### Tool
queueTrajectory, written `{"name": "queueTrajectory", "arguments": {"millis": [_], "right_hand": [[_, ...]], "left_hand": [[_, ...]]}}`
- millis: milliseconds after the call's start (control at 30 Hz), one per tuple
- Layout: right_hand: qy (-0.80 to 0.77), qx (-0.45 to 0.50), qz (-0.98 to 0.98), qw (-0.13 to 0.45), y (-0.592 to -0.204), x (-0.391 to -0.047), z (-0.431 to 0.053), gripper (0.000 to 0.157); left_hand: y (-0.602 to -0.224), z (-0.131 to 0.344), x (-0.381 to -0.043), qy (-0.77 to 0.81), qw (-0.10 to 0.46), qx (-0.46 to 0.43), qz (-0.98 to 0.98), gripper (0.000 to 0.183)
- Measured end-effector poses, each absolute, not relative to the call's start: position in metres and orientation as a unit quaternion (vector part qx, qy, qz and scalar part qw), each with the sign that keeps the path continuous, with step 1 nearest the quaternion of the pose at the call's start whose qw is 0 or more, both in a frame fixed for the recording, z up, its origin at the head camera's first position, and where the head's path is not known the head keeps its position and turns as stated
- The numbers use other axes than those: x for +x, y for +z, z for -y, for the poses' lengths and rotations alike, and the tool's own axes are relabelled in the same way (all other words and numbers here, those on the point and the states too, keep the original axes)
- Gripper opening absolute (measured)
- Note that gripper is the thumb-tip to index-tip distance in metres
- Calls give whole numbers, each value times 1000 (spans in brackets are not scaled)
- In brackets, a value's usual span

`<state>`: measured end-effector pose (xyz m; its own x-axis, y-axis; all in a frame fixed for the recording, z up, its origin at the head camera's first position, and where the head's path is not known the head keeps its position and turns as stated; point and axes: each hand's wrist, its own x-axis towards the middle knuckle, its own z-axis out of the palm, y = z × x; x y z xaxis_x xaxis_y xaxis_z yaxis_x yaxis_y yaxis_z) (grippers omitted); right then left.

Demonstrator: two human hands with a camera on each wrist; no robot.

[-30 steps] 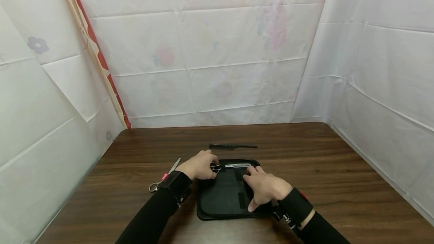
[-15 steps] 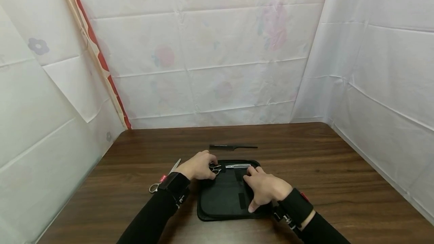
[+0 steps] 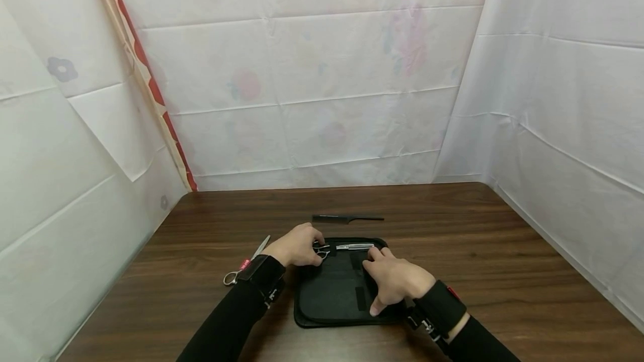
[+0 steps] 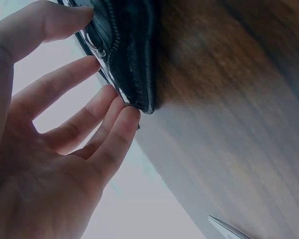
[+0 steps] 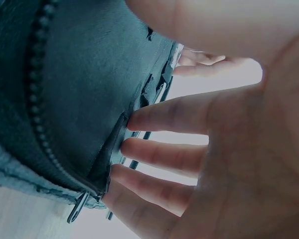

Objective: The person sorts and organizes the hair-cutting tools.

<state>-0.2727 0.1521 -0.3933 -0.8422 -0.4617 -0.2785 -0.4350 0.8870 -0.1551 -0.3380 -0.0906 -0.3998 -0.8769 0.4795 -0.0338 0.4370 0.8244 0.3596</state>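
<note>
A black zippered case [image 3: 332,295] lies on the table in the head view. Along its far edge lies a pair of silver scissors [image 3: 354,247], tucked under a dark strap. My left hand [image 3: 298,246] spans the finger rings, thumb toward me and fingers beyond. In the left wrist view its lightly bent fingers [image 4: 109,139] touch the case edge beside the rings. My right hand [image 3: 399,277] rests on the case's right side, near the blade end. Its fingers [image 5: 164,154] reach out nearly straight onto the case in the right wrist view, above a zipper pull [image 5: 78,207].
Another pair of scissors [image 3: 231,278] with a red tag [image 3: 245,264] lies left of the case, partly behind the left wrist. Beyond the case lies a black tail comb [image 3: 329,219]. White sheets [image 3: 312,99] hang around the wooden table [image 3: 503,272].
Both hands stay almost where they were. The whole head view shifts by a few pixels.
</note>
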Motion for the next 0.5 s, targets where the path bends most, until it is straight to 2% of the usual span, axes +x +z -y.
{"name": "queueTrajectory", "arguments": {"millis": [500], "right_hand": [[-45,-234,-959,156,-395,-274,-152,91]], "left_hand": [[-397,86,-336,176,56,244,-952,34]]}}
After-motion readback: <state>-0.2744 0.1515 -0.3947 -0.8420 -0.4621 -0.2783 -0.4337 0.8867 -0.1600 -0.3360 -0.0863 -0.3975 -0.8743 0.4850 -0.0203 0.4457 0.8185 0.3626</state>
